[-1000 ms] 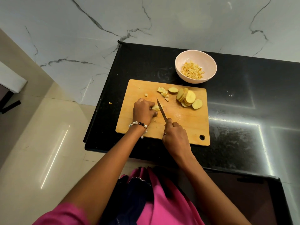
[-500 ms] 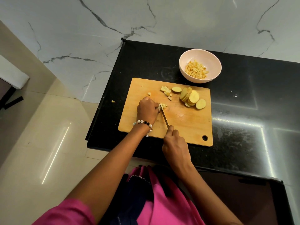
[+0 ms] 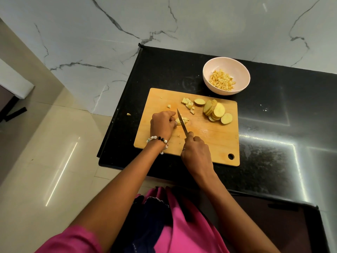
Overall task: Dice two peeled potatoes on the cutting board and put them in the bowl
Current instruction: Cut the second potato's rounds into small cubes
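Black counter (image 3: 273,125) carrying a wooden cutting board (image 3: 209,143) set near its left edge, so stray bits, such as the one at (image 3: 128,114), can roll off; open counter lies to the right. Bowl (image 3: 226,75), just beyond the board's far edge, already holds diced potato, likely kept close for short transfers. Potato slices (image 3: 217,111) wait stacked at the board's far right. Left hand (image 3: 162,124) curls over the potato piece (image 3: 182,120), steadying it; right hand (image 3: 197,152) clenches the knife (image 3: 182,123) mid-cut
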Tool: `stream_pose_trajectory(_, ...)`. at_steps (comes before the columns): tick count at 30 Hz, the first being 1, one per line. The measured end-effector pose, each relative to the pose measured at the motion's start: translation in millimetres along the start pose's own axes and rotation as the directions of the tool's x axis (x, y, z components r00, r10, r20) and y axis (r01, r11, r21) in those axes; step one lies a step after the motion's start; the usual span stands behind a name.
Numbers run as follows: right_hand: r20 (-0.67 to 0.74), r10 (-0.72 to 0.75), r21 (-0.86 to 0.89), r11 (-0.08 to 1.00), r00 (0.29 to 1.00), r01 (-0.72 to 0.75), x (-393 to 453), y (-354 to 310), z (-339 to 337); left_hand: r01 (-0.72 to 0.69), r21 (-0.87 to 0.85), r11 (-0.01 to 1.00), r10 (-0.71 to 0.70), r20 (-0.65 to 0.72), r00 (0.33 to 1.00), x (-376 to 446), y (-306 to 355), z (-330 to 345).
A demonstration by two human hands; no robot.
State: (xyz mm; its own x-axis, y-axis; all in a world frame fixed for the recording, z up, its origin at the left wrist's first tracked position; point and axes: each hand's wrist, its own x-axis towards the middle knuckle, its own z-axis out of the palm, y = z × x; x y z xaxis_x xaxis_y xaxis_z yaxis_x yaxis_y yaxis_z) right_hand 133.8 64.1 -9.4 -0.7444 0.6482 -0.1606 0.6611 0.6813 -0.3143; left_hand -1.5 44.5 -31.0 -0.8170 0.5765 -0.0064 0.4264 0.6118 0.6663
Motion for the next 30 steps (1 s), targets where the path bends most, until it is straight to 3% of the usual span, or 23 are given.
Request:
stream_pose_trajectory(10,0.01,-0.065,-0.142,0.988,0.998,0.066,2,-7,6,-0.099,0.02,0.995,0.1,-0.05,0.994,-1,-5,8)
stream_pose_trajectory(16,0.062,-0.048,-0.132,0.99,0.997,0.056,-21,7,7,-0.15,0.067,0.986,0.154,-0.075,0.985,-5,-7,9)
stream_pose_trajectory(23,0.024,-0.008,-0.04,0.999,1.0,0.009,-11,6,-1,-0.135,-0.016,0.991,0.134,-0.052,0.99,-4,-12,8)
stream_pose_trajectory(30,0.026,-0.039,-0.061,0.997,0.999,0.04,-1,-2,2,-0.095,-0.016,0.995,0.093,-0.074,0.993,-5,-11,8)
